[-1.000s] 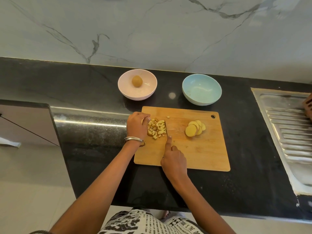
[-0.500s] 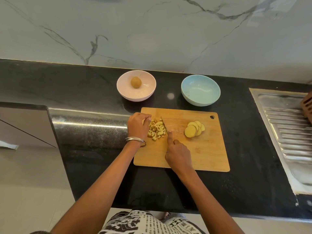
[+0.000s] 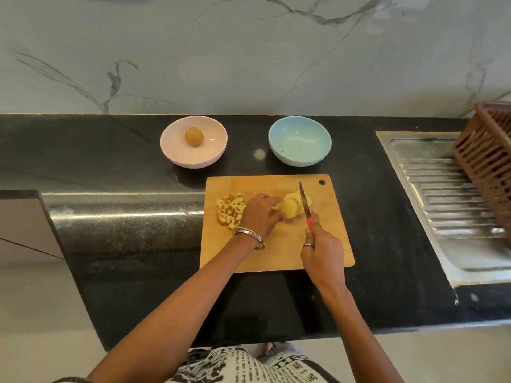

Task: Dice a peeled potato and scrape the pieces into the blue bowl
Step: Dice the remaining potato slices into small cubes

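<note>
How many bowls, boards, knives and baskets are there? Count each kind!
Bowls: 2, pink bowl and blue bowl
Boards: 1, board
Knives: 1, knife in the right hand
Baskets: 1, basket
Total: 5

Board at the front of the surface, two bowls behind it.

On the cutting board, the diced pieces lie left and the potato slices right. Behind its left end stands a bowl holding a whole potato; behind its right, the other bowl. The sink drainboard lies far right, a basket on it.
</note>
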